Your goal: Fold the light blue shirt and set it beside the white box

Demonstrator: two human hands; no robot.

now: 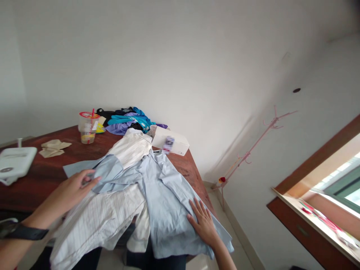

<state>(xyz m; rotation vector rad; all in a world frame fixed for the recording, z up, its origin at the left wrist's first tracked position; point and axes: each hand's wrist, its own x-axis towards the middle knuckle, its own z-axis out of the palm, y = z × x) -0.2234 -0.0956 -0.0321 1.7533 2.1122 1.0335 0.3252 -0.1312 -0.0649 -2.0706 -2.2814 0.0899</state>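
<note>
Light-blue shirt (165,195) lies spread on the dark table (45,176) — its near right corner covers the right edge.
Bare wood shows at left, and as a narrow strip at right near the white box (181,144). Left hand (74,191) is half curled at the sleeve (111,170), gap narrow — I cannot tell if it grips. Right hand (204,223) rests flat on the shirt, fingers slightly spread.

The label (168,145) on the white box (180,145) is blurred; the right edge cuts the window (344,185); whether the left hand (70,193) pinches the blue shirt (163,202) is unclear.
</note>
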